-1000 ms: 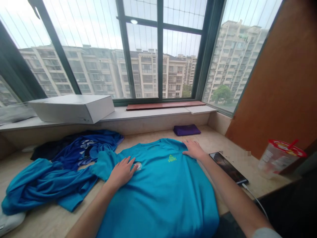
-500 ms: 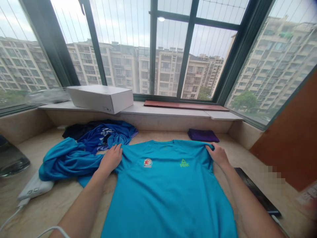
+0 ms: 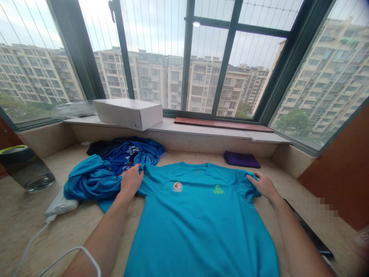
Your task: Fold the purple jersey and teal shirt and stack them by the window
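pale stone counter in a bay window nook, green-framed window wrapping the far side, apartment blocks outside, brown wall panel closing off the right. raised sill along the back carries a white box and a reddish board. far edge of the counter meets the sill step; bare counter shows at front left and beyond the right sleeve toward the corner. teal t-shirt lies flat, front up, in the middle of the counter, collar toward the window, a round badge and a green logo on the chest, hem running off the near edge. left hand grips the shirt's left shoulder, fingers curled into the cloth; right hand pinches the right sleeve edge, fingers bent on the fabric. heap of blue clothes just beside the left hand, touching the shirt. white charger with cable at the heap's near edge. dark jar at far left, well apart. purple cloth folded near the back right. dark phone by the right forearm.
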Tool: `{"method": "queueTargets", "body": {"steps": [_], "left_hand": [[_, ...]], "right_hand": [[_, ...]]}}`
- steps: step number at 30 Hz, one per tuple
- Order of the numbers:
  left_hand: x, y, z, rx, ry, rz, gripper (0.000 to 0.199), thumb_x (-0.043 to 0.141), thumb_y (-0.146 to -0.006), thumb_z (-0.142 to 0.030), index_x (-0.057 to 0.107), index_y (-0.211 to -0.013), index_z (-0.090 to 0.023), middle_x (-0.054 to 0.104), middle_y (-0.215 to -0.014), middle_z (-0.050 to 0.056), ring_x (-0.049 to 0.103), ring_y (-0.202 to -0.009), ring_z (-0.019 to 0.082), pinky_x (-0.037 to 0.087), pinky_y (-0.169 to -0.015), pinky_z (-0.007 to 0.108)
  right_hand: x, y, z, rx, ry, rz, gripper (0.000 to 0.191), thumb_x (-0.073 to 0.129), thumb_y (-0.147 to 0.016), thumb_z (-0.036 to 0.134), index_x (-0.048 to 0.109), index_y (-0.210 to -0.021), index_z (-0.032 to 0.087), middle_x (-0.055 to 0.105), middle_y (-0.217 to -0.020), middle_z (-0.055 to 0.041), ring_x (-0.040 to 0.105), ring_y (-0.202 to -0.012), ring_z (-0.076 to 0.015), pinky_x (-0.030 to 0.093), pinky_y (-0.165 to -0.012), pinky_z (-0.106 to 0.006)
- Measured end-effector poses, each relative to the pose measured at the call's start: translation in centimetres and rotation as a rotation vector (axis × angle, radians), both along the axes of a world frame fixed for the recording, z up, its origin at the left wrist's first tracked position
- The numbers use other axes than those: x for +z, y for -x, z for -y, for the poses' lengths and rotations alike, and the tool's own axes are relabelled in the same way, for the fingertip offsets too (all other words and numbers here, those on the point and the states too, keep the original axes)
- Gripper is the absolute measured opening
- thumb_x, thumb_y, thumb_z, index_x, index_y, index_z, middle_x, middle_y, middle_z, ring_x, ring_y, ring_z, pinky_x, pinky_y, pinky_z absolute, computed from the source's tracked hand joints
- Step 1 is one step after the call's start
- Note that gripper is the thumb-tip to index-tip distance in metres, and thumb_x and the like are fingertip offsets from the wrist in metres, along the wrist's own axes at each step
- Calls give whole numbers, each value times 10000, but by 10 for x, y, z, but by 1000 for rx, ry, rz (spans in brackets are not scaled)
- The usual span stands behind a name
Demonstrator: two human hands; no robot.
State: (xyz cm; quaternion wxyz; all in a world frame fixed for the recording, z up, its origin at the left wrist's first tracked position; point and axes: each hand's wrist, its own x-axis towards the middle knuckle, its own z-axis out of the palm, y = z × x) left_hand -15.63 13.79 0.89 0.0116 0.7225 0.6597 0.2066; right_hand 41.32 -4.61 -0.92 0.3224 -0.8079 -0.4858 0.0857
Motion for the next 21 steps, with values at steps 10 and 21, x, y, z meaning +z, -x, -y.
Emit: {"method": "queueTargets", "body": {"steps": [10, 21], "left_hand": [[14, -9, 3, -73, -197, 388, 524, 548, -896, -339, 570, -1385, -152, 718, -1183, 144, 685, -1083, 315, 527, -973, 413], [24, -27, 15, -434, 244, 1192, 748, 663, -834, -612, 514, -1454, -220, 618, -1433, 168, 714, -999, 241, 574, -724, 304]], "right_hand": [[68, 31, -38, -12, 49, -182, 305, 688, -798, 427, 770, -843, 137, 767, -814, -140, 721, -845, -304, 555, -742, -364], [63, 139, -36, 634, 249, -211, 657, 439, -1014, 604, 501, -1515, 183, 580, -1483, -158, 575, -1342, -305, 457, -1129, -491]]}}
